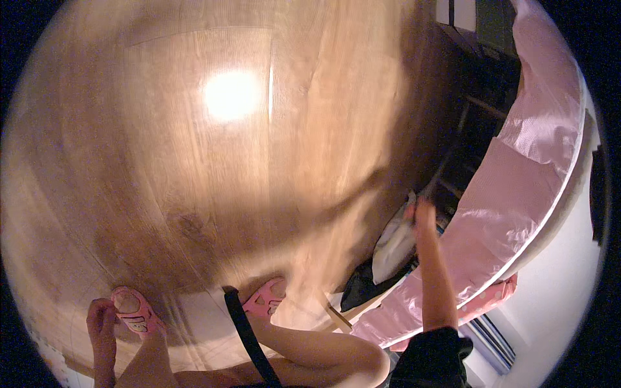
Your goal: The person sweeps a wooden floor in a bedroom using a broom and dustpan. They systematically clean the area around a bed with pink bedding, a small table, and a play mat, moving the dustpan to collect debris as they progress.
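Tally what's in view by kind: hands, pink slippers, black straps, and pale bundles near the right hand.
Hands: 2 (left hand, right hand)
Pink slippers: 2
Black strap: 1
Pale bundle: 1
Total: 6

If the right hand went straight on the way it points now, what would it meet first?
Most likely the pale bundle: the right hand overlaps its upper end in view, though blur and depth leave contact unclear.
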A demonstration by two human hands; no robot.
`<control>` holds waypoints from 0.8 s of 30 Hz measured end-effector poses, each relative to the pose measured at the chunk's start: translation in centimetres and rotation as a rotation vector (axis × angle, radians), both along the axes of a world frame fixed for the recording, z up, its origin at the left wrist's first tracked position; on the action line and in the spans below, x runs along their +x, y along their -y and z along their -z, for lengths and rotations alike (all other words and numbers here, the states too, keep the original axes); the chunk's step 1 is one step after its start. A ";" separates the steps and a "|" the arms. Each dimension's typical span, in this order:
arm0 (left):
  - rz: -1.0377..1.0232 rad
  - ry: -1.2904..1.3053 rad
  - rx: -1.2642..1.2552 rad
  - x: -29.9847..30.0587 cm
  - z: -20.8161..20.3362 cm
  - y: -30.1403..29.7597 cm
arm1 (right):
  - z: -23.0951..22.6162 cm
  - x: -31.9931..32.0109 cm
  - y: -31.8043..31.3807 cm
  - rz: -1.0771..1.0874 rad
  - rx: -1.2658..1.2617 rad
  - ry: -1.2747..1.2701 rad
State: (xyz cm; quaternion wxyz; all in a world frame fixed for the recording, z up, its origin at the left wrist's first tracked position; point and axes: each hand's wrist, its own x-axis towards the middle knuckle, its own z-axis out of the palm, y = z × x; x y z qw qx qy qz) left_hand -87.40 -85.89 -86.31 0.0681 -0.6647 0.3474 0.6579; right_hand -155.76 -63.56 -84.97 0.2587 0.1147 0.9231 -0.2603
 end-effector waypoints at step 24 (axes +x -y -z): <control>0.086 -0.185 -0.036 0.9 3.6 -0.7 | -18.4 23.8 4.9 0.182 0.058 0.252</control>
